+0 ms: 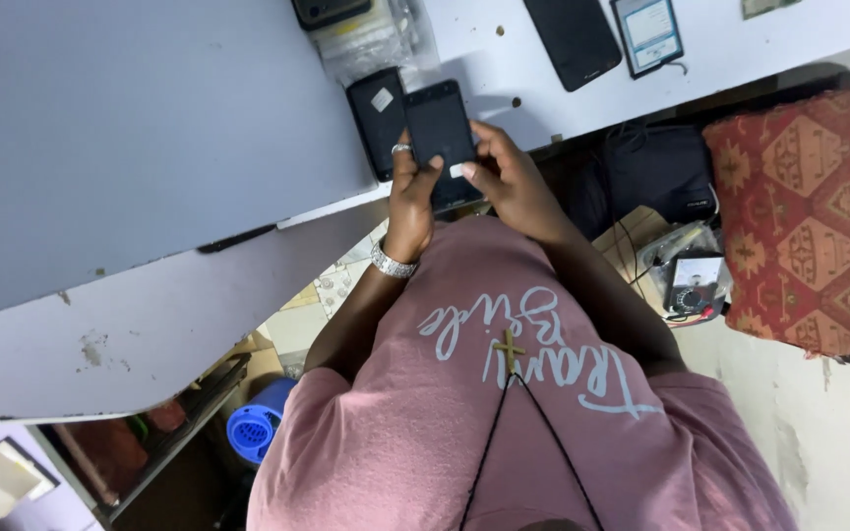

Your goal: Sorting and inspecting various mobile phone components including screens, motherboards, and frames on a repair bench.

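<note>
From the head camera, looking down, the person holds a dark phone [442,133] in both hands, just over the near edge of the white table [150,147]. The left hand [411,192] is wrapped around the phone's left side, with a ring on one finger and a shiny bracelet [392,263] on the wrist. The right hand [506,175] grips the phone's right side, and its thumb rests on the glass. The screen is black, so I would say the work on it is only at the start or in the middle; nothing looks finished.

Touching the phone's left side, a second dark phone [378,118] lies on the table. Past the held phone, farther up the table, lie a black phone [573,39] and a small device with a lit screen [647,32]. To the right of the held phone, lower down, sit a black bag [656,167], a small meter with a dial [693,283] and a red patterned cushion [797,216].

The bottom end of the held phone hides behind the hands. The things at the top of the table are cut off by the picture's edge. I cannot tell if the phone is switched on. Under the table it is dark, though a blue round thing [258,425] shows.
</note>
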